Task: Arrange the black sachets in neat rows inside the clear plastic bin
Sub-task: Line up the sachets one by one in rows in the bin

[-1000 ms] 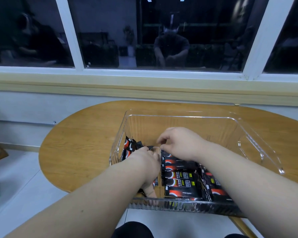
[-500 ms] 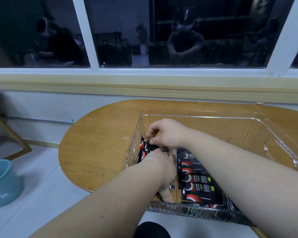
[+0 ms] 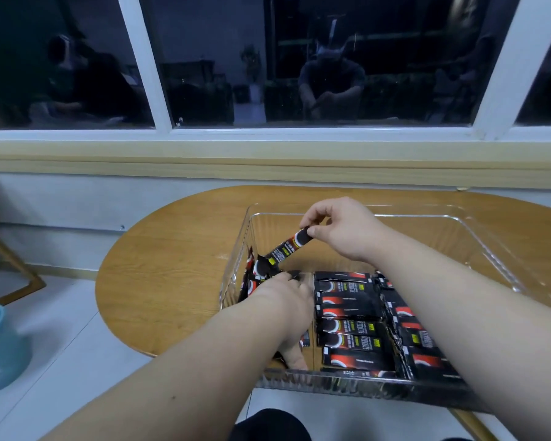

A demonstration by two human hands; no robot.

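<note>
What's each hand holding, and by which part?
Right hand pinches one black sachet by its upper end, between thumb and forefinger. Left hand lies on the loose sachets in the bin; whether it grips any cannot be told.

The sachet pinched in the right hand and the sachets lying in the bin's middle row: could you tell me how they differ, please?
The lifted sachet is raised and tilted, its upper end pinched by the right hand; the middle-row sachets lie flat in the clear bin. The lifted sachet is single; the middle-row sachets sit packed in a row. Both have black wrappers with red and white print.
</note>
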